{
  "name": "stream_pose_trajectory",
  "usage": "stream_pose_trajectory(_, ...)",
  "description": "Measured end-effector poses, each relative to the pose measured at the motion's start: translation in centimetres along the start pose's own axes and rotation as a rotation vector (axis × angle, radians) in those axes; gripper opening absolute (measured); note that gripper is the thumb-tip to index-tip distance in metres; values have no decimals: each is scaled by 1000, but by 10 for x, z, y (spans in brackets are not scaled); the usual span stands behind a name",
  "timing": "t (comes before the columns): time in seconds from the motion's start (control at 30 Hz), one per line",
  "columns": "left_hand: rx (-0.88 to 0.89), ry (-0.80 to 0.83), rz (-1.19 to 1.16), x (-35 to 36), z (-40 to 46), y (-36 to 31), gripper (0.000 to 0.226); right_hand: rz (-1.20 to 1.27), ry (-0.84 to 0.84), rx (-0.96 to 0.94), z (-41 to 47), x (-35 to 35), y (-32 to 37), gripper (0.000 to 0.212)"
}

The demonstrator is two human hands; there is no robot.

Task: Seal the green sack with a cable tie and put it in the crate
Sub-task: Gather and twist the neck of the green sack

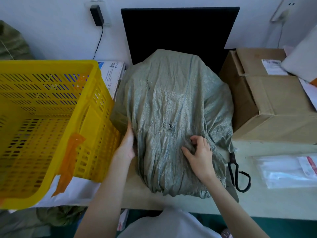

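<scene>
Sealing looks unfinished: no tie shows, left hand [127, 145] flat against crumpled green woven sack [171, 109], right hand [199, 153] pinching its cloth, yellow slotted plastic crate [51, 117] empty.

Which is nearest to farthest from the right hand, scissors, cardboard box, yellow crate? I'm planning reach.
From the right hand:
1. Scissors, just right of it, beside the sack.
2. Cardboard box, right and farther back.
3. Yellow crate, far left, beyond the sack.

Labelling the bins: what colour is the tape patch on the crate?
Orange, stuck on the yellow crate near corner; tape shows clearly in the head view.
</scene>
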State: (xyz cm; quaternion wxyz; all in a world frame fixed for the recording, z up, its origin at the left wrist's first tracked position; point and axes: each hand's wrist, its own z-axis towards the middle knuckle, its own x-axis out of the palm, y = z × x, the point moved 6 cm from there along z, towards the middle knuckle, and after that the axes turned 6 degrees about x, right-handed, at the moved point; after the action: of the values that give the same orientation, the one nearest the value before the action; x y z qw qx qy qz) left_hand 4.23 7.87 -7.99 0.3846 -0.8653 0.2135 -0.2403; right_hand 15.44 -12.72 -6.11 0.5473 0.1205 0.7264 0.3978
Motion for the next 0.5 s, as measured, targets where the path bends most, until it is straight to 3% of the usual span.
stream_pose_trajectory(0.1, -9, 83, -104, 4, -3, -1, 109, -45, 8, -16, 2, 1, -2, 26)
stream_pose_trajectory(0.3, -25, 163, 45, 21, -15, -11, 71, -110, 9, -48, 7, 3, -4, 13)
stream_pose_trajectory(0.5, -79, 190, 375, 48, -10, -15, 61, -77, 26, -44, 6, 4, 3, 13)
